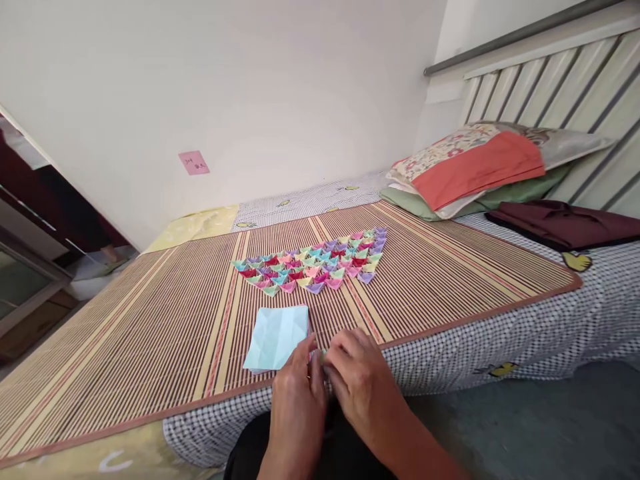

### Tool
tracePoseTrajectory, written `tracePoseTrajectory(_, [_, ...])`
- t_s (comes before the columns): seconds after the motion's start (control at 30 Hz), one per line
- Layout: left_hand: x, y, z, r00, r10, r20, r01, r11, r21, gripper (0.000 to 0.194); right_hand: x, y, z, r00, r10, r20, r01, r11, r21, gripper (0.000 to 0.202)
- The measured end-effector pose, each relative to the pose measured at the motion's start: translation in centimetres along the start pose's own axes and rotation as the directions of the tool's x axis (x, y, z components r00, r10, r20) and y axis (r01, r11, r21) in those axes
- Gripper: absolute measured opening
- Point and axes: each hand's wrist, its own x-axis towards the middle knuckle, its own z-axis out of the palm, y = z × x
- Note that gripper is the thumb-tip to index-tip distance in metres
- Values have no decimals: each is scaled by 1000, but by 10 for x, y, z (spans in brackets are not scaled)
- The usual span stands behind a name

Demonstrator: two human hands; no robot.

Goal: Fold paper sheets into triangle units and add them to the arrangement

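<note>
At the mat's front edge my left hand (299, 390) and my right hand (361, 381) come together, fingers closed in a pinch. Between their fingertips shows a small bit of pale green folded paper (323, 356), mostly hidden by the fingers. Just beyond my left hand lies a stack of square paper sheets (278, 337), light blue on top with crease marks. Farther off, several small folded paper boats (313, 270) in many colours stand in close rows.
A striped bamboo mat (165, 320) covers the bed over a checked sheet (595, 313). Pillows (480, 163) and a folded maroon cloth (565, 223) lie at the right by the slatted headboard (550, 93). A pink note (194, 163) is on the wall.
</note>
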Motion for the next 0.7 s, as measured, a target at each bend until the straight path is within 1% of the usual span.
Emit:
tracePoseTrajectory(0.07, [2, -2, 8, 998, -33, -62, 29, 998, -53, 34, 10, 20, -4, 999, 34, 38, -34, 999, -17, 23])
tracePoseTrajectory(0.13, [0, -5, 21, 991, -61, -116, 45, 990, -135, 36, 23, 46, -7, 996, 39, 82, -31, 995, -90, 22])
tracePoseTrajectory(0.2, [-7, -11, 37, 995, -69, -75, 49, 969, -242, 28, 39, 74, -8, 994, 55, 93, -42, 990, -133, 21])
tracePoseTrajectory(0.27, [-17, -18, 53, 999, -33, -3, 30, 948, -316, 22, 55, 101, -6, 992, 70, 104, -51, 984, -173, 21])
tracePoseTrajectory(0.37, [-30, -28, 72, 1000, 28, 13, -20, 914, -405, 23, 77, 139, 4, 988, 91, 124, -60, 971, -233, 20])
tracePoseTrajectory(0.47, [-38, -39, 82, 998, 60, 3, -52, 883, -466, 25, 90, 167, 17, 982, 125, 141, -79, 952, -294, 16])
tracePoseTrajectory(0.57, [-41, -49, 86, 994, 112, 17, -91, 874, -477, 26, 97, 189, 29, 973, 157, 169, -89, 931, -353, 6])
tracePoseTrajectory(0.7, [-42, -58, 89, 977, 205, 52, -160, 879, -448, 30, 102, 206, 41, 959, 195, 204, -96, 906, -411, 26])
